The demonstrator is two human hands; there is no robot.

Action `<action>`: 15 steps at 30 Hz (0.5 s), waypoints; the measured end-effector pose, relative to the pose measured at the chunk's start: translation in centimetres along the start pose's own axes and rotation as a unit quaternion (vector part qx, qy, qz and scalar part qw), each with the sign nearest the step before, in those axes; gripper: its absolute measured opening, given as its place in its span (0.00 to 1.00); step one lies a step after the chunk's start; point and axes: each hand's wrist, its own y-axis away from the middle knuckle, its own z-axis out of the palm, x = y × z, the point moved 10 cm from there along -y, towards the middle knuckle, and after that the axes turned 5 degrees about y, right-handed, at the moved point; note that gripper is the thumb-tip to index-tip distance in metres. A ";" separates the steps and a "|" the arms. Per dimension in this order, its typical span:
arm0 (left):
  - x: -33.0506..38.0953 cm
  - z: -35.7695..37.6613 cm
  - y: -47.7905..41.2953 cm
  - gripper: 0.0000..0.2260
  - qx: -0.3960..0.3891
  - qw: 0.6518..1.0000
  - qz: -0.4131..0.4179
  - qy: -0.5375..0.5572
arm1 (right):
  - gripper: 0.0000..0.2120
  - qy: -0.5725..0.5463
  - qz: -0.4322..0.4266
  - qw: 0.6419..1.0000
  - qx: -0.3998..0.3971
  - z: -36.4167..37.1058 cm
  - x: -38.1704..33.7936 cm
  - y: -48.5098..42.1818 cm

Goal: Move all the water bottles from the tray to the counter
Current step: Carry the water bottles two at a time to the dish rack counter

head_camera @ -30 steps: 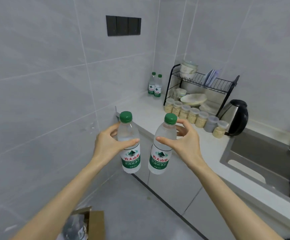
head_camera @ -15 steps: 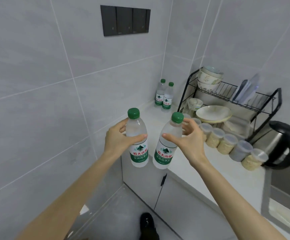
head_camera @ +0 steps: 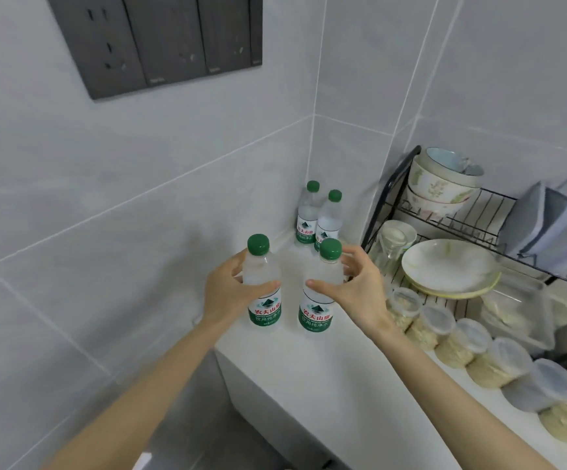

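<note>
At the centre of the frame the left hand [head_camera: 227,290] grasps the first water bottle [head_camera: 264,301] round its clear upper body, thumb across the front and fingers curled behind; the right hand [head_camera: 355,290] grasps the second water bottle [head_camera: 317,312] the same way, thumb lying just below the shoulder; neither hand has let go. Both bottles are upright, green caps up and green-and-white labels facing the camera, just beside each other but apart; they are over the near left end of the white surface [head_camera: 326,378], and I cannot tell whether their bases touch it. Just above centre, in the corner where the tiled walls meet, a third bottle [head_camera: 306,218] and a fourth bottle [head_camera: 329,220] stand upright on the surface, close together; the cap of the second water bottle hides the fourth bottle's lower part. At the right of the frame a black wire dish rack [head_camera: 390,184] stands on the surface; stacked bowls [head_camera: 441,179] sit on its upper tier, a pale plate [head_camera: 448,266] and glasses [head_camera: 394,239] lower down; grey-blue flat items at the far right are too unclear to name. A row of lidded clear jars [head_camera: 461,344] with pale contents runs in front of the rack toward the lower right; a dark switch panel [head_camera: 160,39] is on the wall at upper left; both bare forearms enter from the bottom edge.
</note>
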 end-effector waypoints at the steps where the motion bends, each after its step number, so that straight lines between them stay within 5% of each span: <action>1: -0.5 0.5 -1.6 0.25 -0.004 1.000 -0.004 0.001 | 0.31 0.001 0.007 1.000 0.004 0.3 0.5 -1.4; 15: -4.7 8.3 -16.9 0.24 -0.078 0.997 -0.015 -0.017 | 0.29 0.037 0.080 0.994 0.071 2.1 5.8 -12.9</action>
